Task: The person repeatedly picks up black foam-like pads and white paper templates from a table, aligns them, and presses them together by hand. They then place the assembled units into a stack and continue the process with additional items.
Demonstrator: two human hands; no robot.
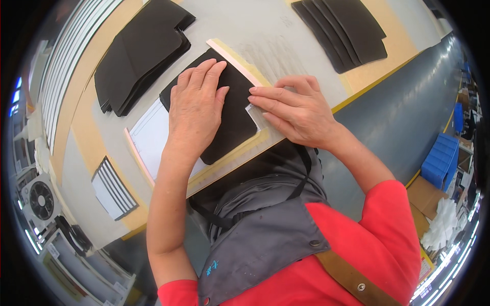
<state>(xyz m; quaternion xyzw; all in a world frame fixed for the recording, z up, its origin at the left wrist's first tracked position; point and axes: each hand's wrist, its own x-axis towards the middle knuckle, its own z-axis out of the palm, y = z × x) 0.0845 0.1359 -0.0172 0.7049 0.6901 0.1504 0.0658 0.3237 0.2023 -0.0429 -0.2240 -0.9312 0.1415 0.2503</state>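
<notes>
Head view shows both hands at work on a black sheet piece lying on a white backing board at the near edge of the workbench. Left hand lies flat, palm down, fingers extended and together, pressing on the upper left part of the black piece; it grips nothing. Right hand is also uncurled, fingers stretched leftward with their tips at the right edge of the black piece, touching it where it meets a pale pink strip that runs diagonally along the piece's upper right side. Whether those fingertips pinch anything cannot be told.

Black piece sits between the two hands, partly covered by the left one, its rounded lower corner close to the bench edge.

Stack of like black pieces lies to the upper left, well apart; a second fanned stack lies at upper right. Bundle of white strips with dark edges rests at lower left. Person wears a grey apron over a red top. Blue crates stand on the floor at right.
</notes>
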